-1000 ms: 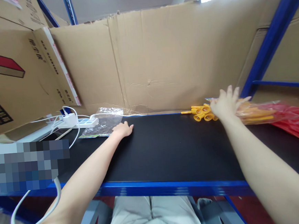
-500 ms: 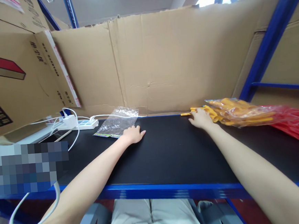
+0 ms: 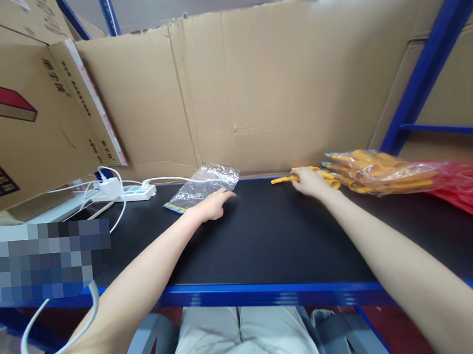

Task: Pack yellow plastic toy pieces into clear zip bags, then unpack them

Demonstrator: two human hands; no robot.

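- My right hand (image 3: 313, 183) is at the far right of the black tabletop (image 3: 274, 239), palm down, its fingers curled over a small group of yellow pieces (image 3: 332, 182) and gripping them; the fingertips are partly hidden.
- The yellow pieces lie low against the tabletop, near its far edge. One thin yellow stem (image 3: 281, 179) projects left from under my fingers; rounded, cup-like ends show right of my knuckles.
- My left hand (image 3: 213, 206) is left of the middle, at the near right edge of a clear plastic bag (image 3: 200, 184). One digit points right and the others are bent; I cannot tell whether they pinch the film.
- The clear plastic bag lies flat and wrinkled, with a coloured strip (image 3: 175, 208) along its near left edge.
- Right of my right hand rests a filled bag (image 3: 379, 170), transparent, with more yellow pieces inside. It meets red plastic (image 3: 467, 189) at the far right.
- On the far left stand a white power strip (image 3: 137, 193) and a white adapter (image 3: 110, 189). A white cable (image 3: 171, 179) runs right from the strip to the clear plastic bag.
- A pixelated patch covers the near left; I cannot identify what is under it.
- A cardboard panel (image 3: 286, 86) rises behind the tabletop, and a printed cardboard box (image 3: 17, 156) stands at left.
- A blue rail (image 3: 270, 294) borders the near edge, above my light trousers (image 3: 241, 340).
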